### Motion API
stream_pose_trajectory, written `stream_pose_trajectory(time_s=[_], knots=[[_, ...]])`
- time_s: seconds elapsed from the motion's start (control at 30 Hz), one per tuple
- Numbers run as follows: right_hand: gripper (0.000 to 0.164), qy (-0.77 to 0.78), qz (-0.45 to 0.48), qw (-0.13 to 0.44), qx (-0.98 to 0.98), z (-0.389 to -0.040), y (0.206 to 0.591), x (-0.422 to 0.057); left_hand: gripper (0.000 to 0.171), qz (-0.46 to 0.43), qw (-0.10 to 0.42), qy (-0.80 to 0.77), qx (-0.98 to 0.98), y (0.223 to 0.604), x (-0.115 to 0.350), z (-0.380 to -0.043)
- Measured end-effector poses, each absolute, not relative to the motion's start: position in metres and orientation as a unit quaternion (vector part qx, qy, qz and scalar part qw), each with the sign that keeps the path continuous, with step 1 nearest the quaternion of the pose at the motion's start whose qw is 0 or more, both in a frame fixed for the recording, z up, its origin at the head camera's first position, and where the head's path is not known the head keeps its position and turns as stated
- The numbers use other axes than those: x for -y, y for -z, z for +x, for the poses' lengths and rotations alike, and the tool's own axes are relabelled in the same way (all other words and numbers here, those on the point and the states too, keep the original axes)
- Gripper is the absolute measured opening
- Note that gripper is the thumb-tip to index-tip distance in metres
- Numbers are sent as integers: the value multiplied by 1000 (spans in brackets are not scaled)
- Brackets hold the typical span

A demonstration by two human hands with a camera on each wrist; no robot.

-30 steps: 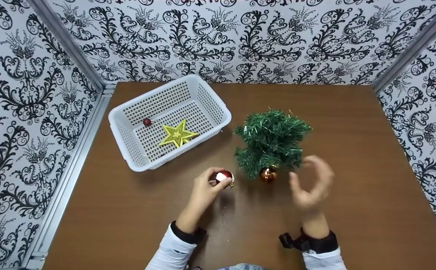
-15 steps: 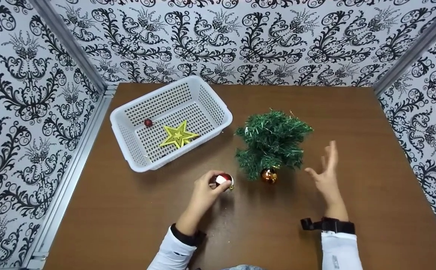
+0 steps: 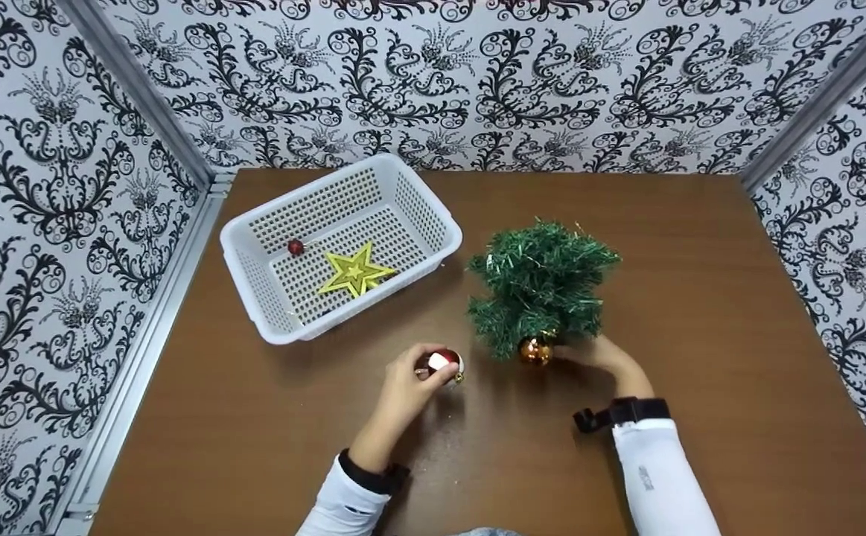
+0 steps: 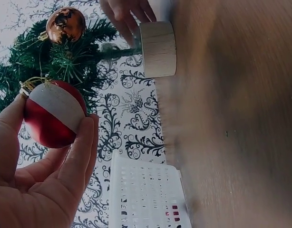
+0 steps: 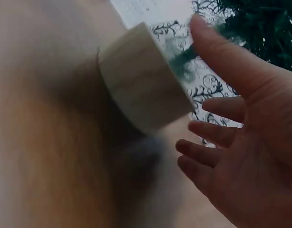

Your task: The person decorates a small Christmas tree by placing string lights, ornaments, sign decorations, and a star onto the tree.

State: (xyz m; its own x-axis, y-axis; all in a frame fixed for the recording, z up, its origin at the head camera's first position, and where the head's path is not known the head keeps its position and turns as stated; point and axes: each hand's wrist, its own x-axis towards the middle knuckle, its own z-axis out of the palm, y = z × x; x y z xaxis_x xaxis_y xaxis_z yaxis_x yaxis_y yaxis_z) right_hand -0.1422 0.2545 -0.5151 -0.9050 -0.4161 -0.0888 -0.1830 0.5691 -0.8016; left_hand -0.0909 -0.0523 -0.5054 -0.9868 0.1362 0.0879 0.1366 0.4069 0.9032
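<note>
My left hand [image 3: 405,383] pinches a red and white Christmas ball [image 4: 54,114] with a gold cap and loop, held above the table left of the small artificial Christmas tree [image 3: 544,279]. A shiny copper-orange ball [image 3: 535,350] hangs from the tree's near side. My right hand [image 5: 246,128] reaches in under the branches from the right; the head view hides most of its fingers. In the right wrist view its fingers are spread beside the tree's round wooden base [image 5: 141,78] and thin trunk, gripping nothing.
A white perforated plastic basket [image 3: 343,313] stands at the back left of the brown table [image 3: 701,298]. Inside it lie a yellow star [image 3: 356,269] and a small red ball [image 3: 295,247]. Patterned walls [image 3: 433,82] enclose the table at the back and sides.
My right hand first drew away to the right of the tree with fingers spread, then moved back left and under its branches. The left hand has stayed almost still with the red and white ball.
</note>
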Motion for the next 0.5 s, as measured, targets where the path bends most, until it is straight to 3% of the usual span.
stream_pose_trajectory(time_s=[0.17,0.27,0.5], knots=[[29,445,-127,205,-863,-160,537,-262,40,-86,-12,543,835,507,51,-90],[23,450,-111,237,-854,-168,542,-263,41,-87,-23,550,830,508,51,-89],[48,427,-55,287,-855,-174,547,-265,41,-89,-34,566,819,511,49,-89]])
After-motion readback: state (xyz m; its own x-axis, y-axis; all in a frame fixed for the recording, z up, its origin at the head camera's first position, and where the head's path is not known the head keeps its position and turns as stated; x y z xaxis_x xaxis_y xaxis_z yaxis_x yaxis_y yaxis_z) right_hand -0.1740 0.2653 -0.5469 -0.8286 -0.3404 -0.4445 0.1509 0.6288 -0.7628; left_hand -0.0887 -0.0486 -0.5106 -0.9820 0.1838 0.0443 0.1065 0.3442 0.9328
